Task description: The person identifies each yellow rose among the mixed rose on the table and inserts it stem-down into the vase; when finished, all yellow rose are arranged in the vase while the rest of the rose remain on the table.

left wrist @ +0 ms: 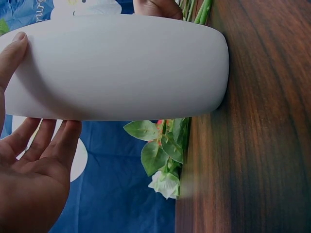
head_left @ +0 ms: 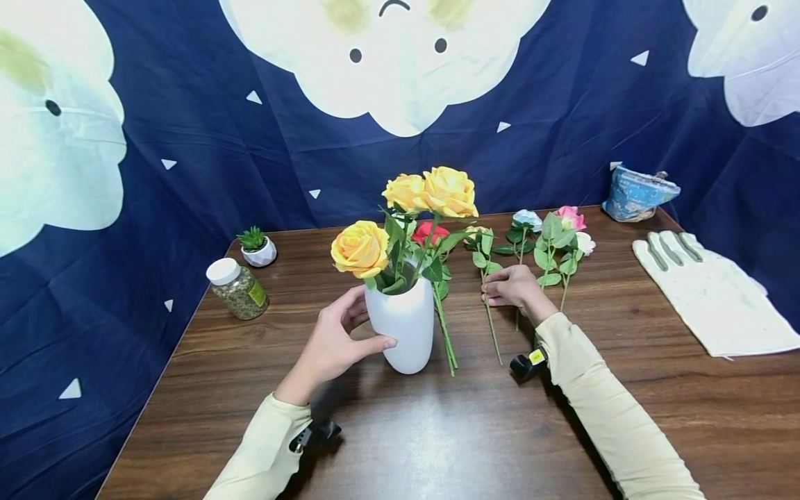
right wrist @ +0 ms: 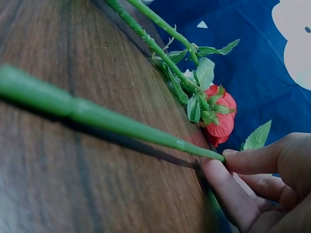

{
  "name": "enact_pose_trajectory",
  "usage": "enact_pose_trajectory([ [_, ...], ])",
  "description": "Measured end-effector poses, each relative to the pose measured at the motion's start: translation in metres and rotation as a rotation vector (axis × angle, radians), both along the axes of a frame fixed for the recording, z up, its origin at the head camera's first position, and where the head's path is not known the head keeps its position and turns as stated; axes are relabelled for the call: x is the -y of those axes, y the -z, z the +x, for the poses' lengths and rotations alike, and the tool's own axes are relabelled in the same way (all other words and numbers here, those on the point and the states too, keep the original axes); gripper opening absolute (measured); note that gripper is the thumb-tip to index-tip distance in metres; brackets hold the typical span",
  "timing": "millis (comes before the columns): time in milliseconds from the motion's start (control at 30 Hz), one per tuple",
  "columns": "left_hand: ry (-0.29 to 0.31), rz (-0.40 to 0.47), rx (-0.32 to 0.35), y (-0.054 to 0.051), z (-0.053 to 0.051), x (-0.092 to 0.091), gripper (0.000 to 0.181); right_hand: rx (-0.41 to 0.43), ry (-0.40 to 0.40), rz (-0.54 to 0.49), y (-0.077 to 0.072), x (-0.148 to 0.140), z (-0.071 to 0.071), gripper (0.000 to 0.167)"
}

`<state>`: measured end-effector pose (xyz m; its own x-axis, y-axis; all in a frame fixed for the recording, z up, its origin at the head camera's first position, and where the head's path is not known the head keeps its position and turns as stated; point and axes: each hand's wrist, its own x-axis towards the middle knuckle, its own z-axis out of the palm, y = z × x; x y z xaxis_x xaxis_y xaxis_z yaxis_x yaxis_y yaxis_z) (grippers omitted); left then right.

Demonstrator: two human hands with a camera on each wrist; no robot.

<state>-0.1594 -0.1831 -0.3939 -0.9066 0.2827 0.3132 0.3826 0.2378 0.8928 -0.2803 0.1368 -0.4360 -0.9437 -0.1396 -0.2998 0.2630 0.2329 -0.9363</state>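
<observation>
A white vase [head_left: 406, 337] stands upright on the table with several yellow roses [head_left: 360, 248] in it. My left hand [head_left: 334, 340] holds the vase from its left side, thumb across the front and fingers behind. In the left wrist view the vase wall [left wrist: 126, 73] fills much of the picture. Right of the vase, my right hand [head_left: 512, 286] pinches a green rose stem [right wrist: 121, 124] between thumb and fingers, close to the tabletop. That stem's bloom is partly hidden by leaves and looks yellowish. A red rose [head_left: 430, 232] lies behind the vase, partly covered by it.
Blue [head_left: 527, 221], pink [head_left: 570, 218] and white [head_left: 585, 243] roses lie at the back right. Farther right are a blue bag [head_left: 634, 194] and white gloves [head_left: 719, 298]. A lidded jar [head_left: 240, 290] and a small potted succulent [head_left: 259, 248] stand at left.
</observation>
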Motion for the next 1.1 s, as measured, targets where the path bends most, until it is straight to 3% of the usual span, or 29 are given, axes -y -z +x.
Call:
enact_pose_trajectory([
  [300, 0.001, -0.002, -0.003, 0.0, 0.0, 0.0, 0.075, -0.007, 0.029, -0.032, -0.001, -0.003, -0.001, 0.037],
  [700, 0.002, -0.003, -0.003, -0.001, 0.0, 0.0, 0.075, -0.028, 0.089, -0.315, -0.016, -0.009, 0.002, 0.042],
  [967, 0.002, -0.004, -0.004, -0.001, 0.0, 0.0, 0.075, -0.04, 0.142, -0.4, -0.023, -0.009, 0.003, 0.021],
  [1100, 0.0, -0.004, -0.004, -0.001, 0.0, 0.0, 0.075, -0.067, 0.181, -0.439, -0.022, -0.009, 0.002, 0.02],
])
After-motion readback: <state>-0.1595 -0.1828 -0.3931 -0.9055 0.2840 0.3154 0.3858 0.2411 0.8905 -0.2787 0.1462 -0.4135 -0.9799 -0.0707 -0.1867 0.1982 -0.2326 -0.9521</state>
